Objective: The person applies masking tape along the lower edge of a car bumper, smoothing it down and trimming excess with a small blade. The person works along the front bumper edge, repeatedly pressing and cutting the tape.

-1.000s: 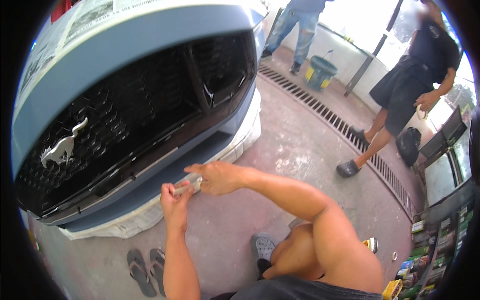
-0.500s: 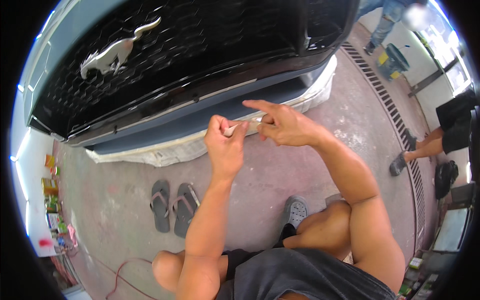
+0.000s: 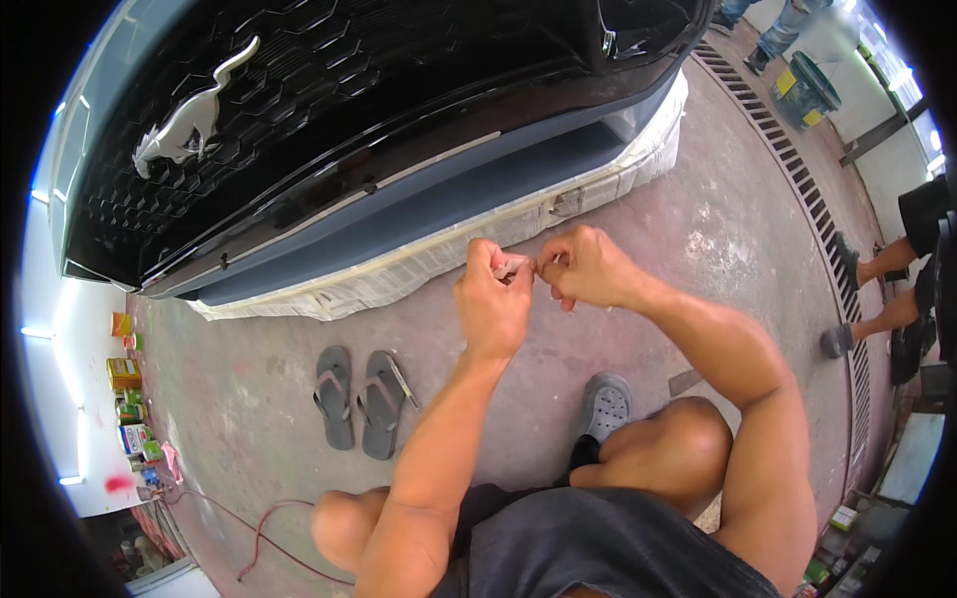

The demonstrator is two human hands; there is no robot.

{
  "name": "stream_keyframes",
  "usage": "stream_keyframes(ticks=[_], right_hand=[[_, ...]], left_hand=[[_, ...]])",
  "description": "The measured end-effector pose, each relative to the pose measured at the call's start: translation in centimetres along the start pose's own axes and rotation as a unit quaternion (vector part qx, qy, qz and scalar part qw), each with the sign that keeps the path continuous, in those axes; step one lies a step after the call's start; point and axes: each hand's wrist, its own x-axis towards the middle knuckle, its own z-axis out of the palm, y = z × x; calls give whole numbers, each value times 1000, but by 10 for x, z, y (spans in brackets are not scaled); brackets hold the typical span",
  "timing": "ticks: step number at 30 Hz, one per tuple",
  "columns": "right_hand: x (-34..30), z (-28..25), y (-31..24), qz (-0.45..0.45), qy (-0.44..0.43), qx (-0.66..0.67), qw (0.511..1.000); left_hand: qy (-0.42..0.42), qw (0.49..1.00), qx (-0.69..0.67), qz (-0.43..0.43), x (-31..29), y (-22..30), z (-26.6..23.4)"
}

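Observation:
In front of the car bumper, both of my hands are raised close together. My left hand is closed, pinching a small whitish strip that looks like tape or paper. The fingers of my right hand are curled and pinched at the strip's end, nearly touching the left fingertips; what lies between them is too small to make out. Beyond the hands, paper masking with a pale taped edge runs along the bumper's lower lip. Above it sits the black grille with a silver horse-shaped emblem.
Flip-flops lie on the concrete floor, a thin stick beside them. A red hose curves at lower left, near cans along the wall. At right are a floor drain grate, a bucket and other people's legs.
My right index finger, stretched out before, is now curled in. Both hands appear lower against the bumper and closer together, and the whole view has shifted.

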Motion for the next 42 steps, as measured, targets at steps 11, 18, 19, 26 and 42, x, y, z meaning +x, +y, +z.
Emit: stream_keyframes(ticks=[11, 18, 19, 26, 42], right_hand=[[-56, 115, 221, -66, -122, -328, 935], [-61, 120, 215, -149, -131, -357, 913], [-54, 105, 204, -193, -72, -344, 916], [-5, -14, 93, -275, 169, 94, 942], [2, -26, 47, -232, 97, 86, 964]], left_hand=[[-14, 975, -143, -170, 0, -67, -40], [-83, 948, -250, -179, 13, -10, -26], [-97, 951, -240, -165, 14, -6, -25], [-197, 953, -206, -102, 8, 16, -14], [-241, 947, -188, -101, 19, 35, -30]])
